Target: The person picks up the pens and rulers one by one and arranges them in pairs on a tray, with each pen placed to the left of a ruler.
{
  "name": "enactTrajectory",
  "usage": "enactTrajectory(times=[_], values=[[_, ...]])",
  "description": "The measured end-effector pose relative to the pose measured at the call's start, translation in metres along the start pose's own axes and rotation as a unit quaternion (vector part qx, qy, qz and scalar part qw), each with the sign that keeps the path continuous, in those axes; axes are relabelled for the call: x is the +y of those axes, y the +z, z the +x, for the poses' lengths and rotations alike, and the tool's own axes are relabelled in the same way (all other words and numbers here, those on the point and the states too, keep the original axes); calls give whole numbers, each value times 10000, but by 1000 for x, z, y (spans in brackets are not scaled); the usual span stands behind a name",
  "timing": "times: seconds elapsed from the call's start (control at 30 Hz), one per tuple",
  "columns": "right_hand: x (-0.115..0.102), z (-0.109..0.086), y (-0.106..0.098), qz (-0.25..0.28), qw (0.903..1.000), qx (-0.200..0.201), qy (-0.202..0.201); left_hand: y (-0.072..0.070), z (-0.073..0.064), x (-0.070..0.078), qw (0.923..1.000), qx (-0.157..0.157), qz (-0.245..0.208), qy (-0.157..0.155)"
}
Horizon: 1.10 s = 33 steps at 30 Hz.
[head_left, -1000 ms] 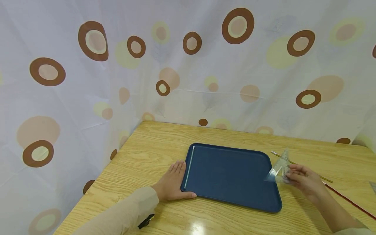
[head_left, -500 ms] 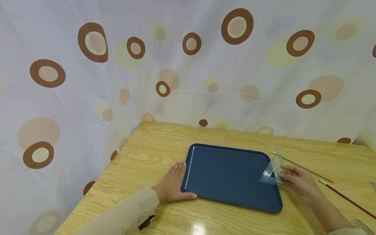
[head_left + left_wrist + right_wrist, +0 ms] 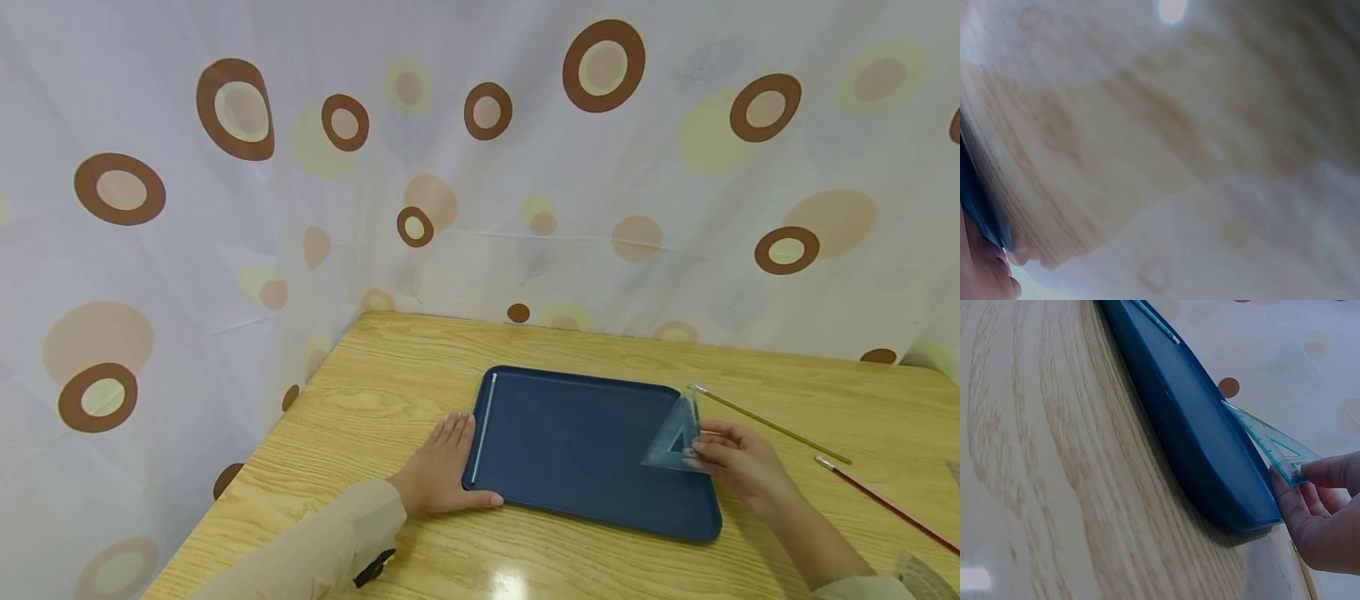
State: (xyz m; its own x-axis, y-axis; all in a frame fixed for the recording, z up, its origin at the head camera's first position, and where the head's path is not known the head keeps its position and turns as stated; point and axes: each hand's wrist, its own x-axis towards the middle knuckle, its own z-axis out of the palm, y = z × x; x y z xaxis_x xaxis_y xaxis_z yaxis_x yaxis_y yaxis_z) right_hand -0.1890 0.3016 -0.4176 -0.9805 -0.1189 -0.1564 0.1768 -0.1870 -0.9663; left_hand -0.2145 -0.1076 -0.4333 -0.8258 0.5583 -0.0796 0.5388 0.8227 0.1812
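Note:
A dark blue tray (image 3: 577, 450) lies on the wooden table. Along its left side rests a light green pencil (image 3: 484, 429) with a white end. My left hand (image 3: 442, 467) lies flat against the tray's near left corner, fingers straight along the left edge and thumb along the front edge. My right hand (image 3: 738, 467) pinches a clear triangular set square (image 3: 663, 446) between thumb and fingers, over the tray's right edge. In the right wrist view the set square (image 3: 1272, 440) shows its scale marks, tilted above the tray.
Right of the tray lie a yellow pencil (image 3: 772, 423) and a red pencil (image 3: 885, 502) on the table (image 3: 405, 358). A clear ruled piece (image 3: 922, 575) shows at the lower right, partly cut off. A patterned cloth (image 3: 525, 208) hangs behind the table.
My right hand has moved left with the set square, bringing it further over the tray's right side. My left hand and the light green pencil have stayed in place.

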Motion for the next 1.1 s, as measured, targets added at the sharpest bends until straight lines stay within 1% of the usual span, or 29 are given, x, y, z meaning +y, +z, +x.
enactTrajectory(times=[0.17,0.27,0.5,0.93,1.1], values=[[0,2,7,-278,9996,43,16,-1,0,0,10000,-27,-47,-1],[1,3,10,-353,9994,49,34,-1,0,1,10000,-36,-80,6],[1,5,17,-165,9999,-27,18,-2,0,1,10000,-15,-76,15],[5,8,30,-118,9998,-157,-21,-2,0,1,9999,-17,-101,17],[7,9,35,-222,9996,-160,9,-1,-1,0,10000,-27,-93,23]])
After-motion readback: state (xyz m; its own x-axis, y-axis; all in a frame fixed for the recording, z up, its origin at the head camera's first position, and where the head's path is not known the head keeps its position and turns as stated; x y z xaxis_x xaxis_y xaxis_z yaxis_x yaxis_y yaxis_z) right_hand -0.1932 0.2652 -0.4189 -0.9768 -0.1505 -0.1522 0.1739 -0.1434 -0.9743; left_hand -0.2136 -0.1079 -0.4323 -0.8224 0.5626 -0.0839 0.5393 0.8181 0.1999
